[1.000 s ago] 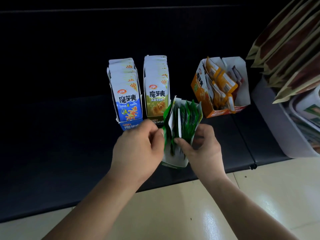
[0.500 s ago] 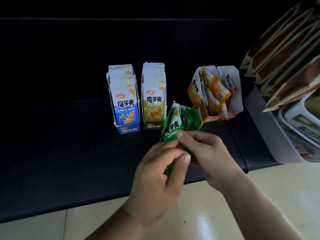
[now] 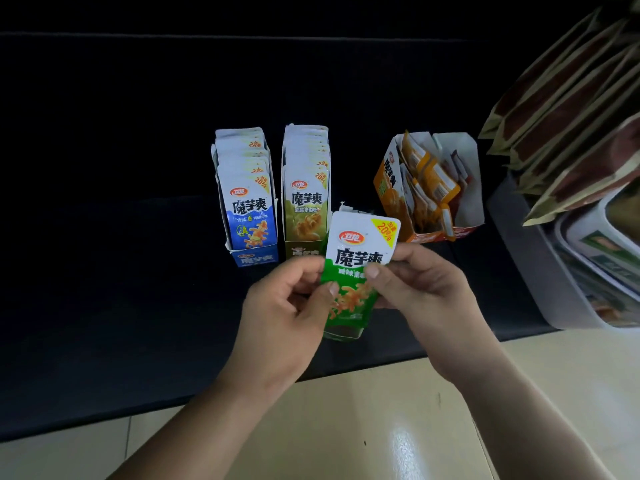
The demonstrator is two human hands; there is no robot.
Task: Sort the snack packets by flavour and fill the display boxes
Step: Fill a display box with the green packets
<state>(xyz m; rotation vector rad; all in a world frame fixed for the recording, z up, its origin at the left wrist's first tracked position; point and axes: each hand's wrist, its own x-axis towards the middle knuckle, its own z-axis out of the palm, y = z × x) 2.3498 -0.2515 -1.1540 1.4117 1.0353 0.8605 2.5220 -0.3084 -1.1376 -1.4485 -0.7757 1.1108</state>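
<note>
Green packet [image 3: 356, 271] stands up in front of the olive box [image 3: 305, 188], above the dark table [image 3: 104, 271]. Left hand [image 3: 287, 317] pinches its left edge. Right hand [image 3: 426, 292] pinches its right edge, fingers curled. Blue box [image 3: 247, 199] stands farther left.

I am reaching both bare forearms up from the bottom of the frame toward its middle. My left hand [image 3: 287, 317] is pinching the green packet [image 3: 360, 244] at its left edge, and my right hand [image 3: 426, 299] is pinching its right edge, both thumbs lying on the front.
</note>
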